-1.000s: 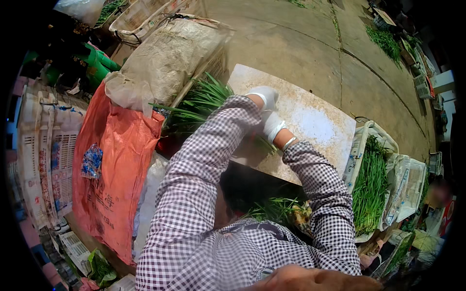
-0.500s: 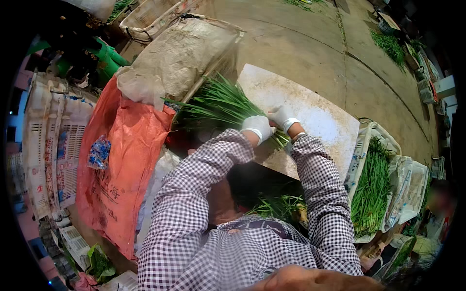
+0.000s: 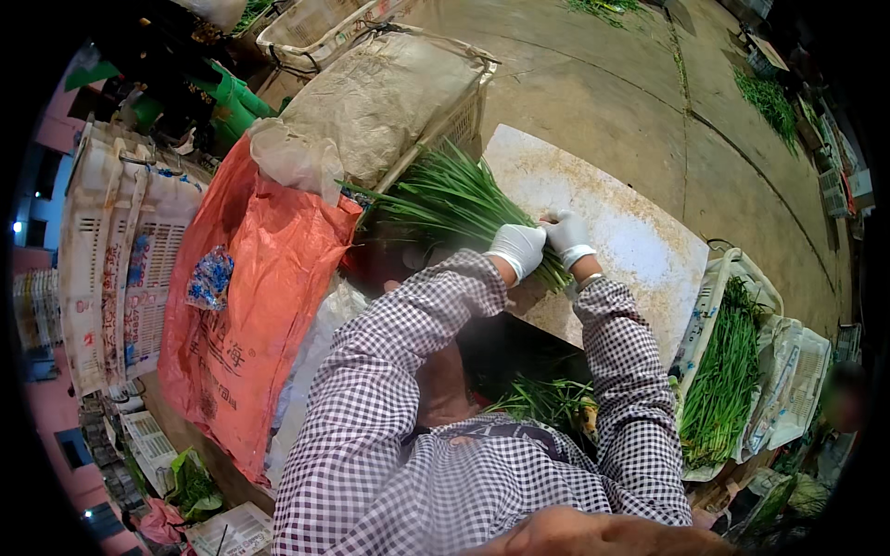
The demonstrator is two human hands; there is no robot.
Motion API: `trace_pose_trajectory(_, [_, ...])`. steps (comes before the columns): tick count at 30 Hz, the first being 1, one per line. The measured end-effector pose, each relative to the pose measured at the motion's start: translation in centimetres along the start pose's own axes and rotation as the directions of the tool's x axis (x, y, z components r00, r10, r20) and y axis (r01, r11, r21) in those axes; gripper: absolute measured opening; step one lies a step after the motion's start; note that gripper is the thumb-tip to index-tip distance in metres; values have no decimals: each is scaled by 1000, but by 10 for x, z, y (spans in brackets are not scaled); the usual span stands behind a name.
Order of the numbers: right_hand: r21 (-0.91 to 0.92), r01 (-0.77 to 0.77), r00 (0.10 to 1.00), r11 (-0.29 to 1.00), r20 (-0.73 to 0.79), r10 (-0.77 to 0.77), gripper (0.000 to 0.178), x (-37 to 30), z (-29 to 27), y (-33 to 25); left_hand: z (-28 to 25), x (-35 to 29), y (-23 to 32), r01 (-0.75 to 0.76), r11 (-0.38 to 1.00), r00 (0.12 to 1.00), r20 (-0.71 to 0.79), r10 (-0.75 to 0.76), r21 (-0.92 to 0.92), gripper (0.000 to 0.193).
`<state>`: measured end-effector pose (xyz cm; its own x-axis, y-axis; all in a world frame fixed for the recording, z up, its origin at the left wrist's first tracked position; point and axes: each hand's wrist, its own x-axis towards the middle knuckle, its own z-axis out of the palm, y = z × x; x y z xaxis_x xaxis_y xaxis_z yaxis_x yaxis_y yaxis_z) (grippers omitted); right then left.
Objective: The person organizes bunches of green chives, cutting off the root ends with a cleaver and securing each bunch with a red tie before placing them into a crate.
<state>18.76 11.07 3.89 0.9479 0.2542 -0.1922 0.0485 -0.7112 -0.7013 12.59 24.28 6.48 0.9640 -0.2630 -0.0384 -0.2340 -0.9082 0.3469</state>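
My left hand (image 3: 517, 248), in a white glove, is closed around a bunch of chives (image 3: 454, 199). The long green leaves fan out to the far left, while the stem ends (image 3: 554, 272) poke out below the gloves on the right. My right hand (image 3: 567, 232), gloved too, is at the upper side of the bunch with its fingers drawn together against my left hand. What those fingertips pinch is hidden. Beneath the hands is a dirt-stained white board (image 3: 612, 222). More loose green leaves (image 3: 547, 400) lie in the dark space between my forearms.
On the right stands a white crate (image 3: 703, 320) filled with chives (image 3: 728, 380). An orange-red woven sack (image 3: 250, 324) hangs at my left, beside a covered crate (image 3: 371, 102). White crates (image 3: 97, 269) are stacked at the far left. Scattered greens (image 3: 768, 107) lie on the concrete floor (image 3: 593, 93).
The whole scene has shifted slightly rightward in the view. Both hands stay together at the bunch, with the right fingers a little more bent.
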Motion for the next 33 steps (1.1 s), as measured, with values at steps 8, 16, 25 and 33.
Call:
trace_pose_trajectory(8, [-9, 6, 990, 1000, -139, -7, 20, -8, 9, 17, 11, -1, -26, -196, 979, 980, 27, 195, 50, 15])
trace_pose_trajectory(16, [-650, 386, 637, 655, -325, -699, 5, -72, 16, -12, -29, 68, -18, 32, 991, 883, 461, -87, 127, 30])
trace_pose_trajectory(25, [-312, 363, 836, 878, -309, -455, 22, -164, -23, 54, -39, 37, -4, 11, 981, 999, -38, -4, 191, 29])
trace_pose_trajectory(33, [-567, -229, 958, 791, -273, 82, 23, -235, -38, 136, 0, 16, 32, -428, 772, 898, 319, 304, 470, 109])
